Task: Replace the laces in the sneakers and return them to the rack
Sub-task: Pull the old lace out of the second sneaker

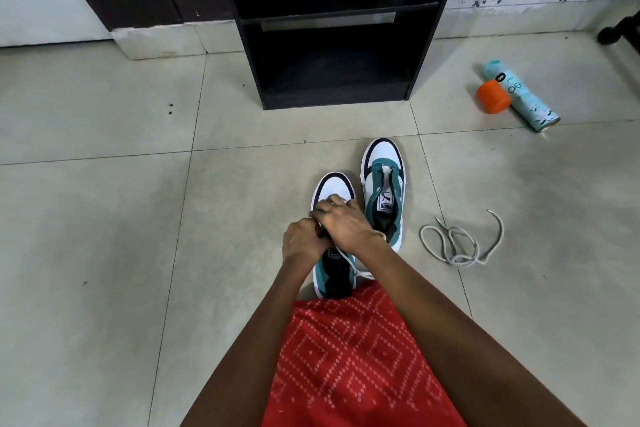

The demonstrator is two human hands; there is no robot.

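Both sneakers sit side by side on the floor tiles in front of the black rack (332,80), toes toward it. They are teal with white toe caps, dark trim and white soles. The near sneaker (334,189) is under my hands: my left hand (301,243) grips its dark tongue, and my right hand (343,222) curls over the front of the upper. A white lace (360,273) trails out beneath my right wrist. The far sneaker (382,180) has bare eyelets, and its tongue label reads PUMA. A loose lace (460,246) lies tangled on the floor to its right.
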